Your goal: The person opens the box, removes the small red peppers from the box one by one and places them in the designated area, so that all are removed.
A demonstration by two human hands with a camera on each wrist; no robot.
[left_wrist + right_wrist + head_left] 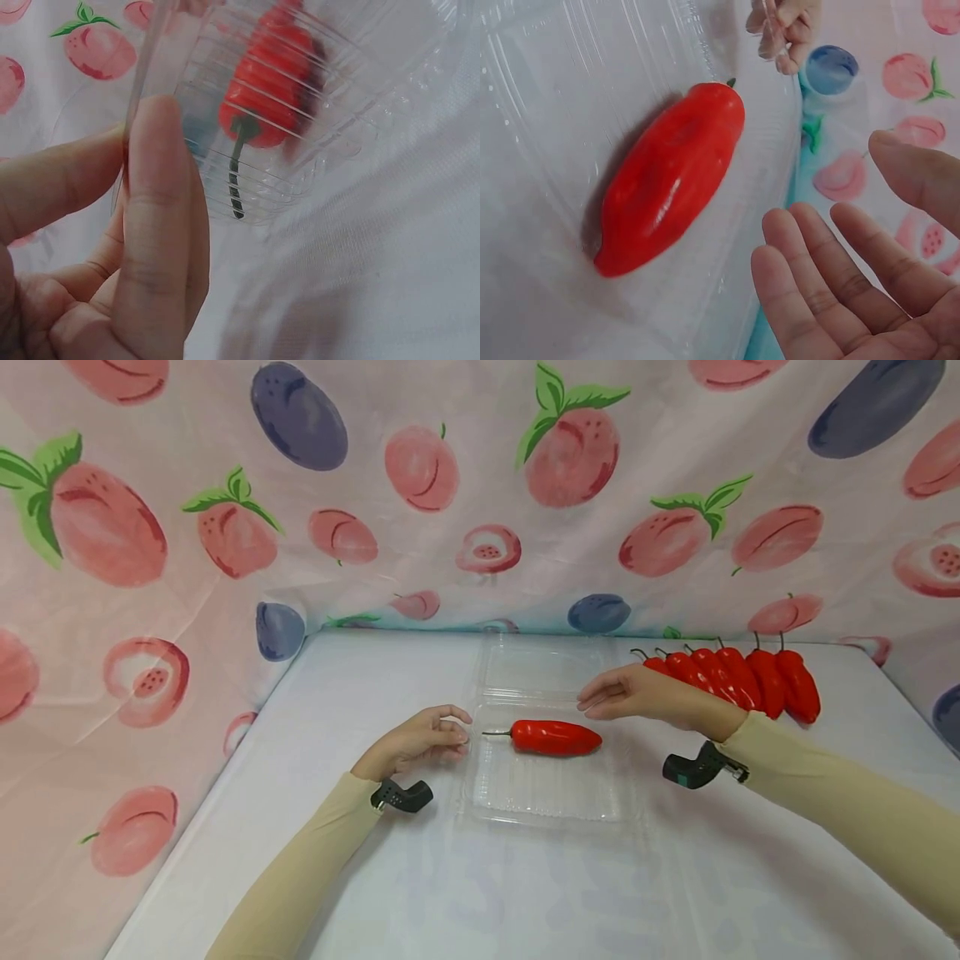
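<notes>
One red pepper [556, 737] with a thin dark stem lies inside a clear plastic clamshell container [546, 793], its stem pointing left. The container's hinged lid [545, 664] is folded back, away from the person. At the left side, the left hand [420, 739] pinches the container's rim between thumb and fingers, as the left wrist view shows up close. Over the container's back right part is the right hand [637, 693], holding nothing. In the right wrist view its fingers [829, 281] are spread and relaxed, apart from the pepper [671, 180].
Several more red peppers [738, 681] lie in a slanted row at the back right, stems pointing away, partly behind the right hand. A white cloth [570, 893] covers the table. Behind it hangs a fruit-patterned curtain [450, 410].
</notes>
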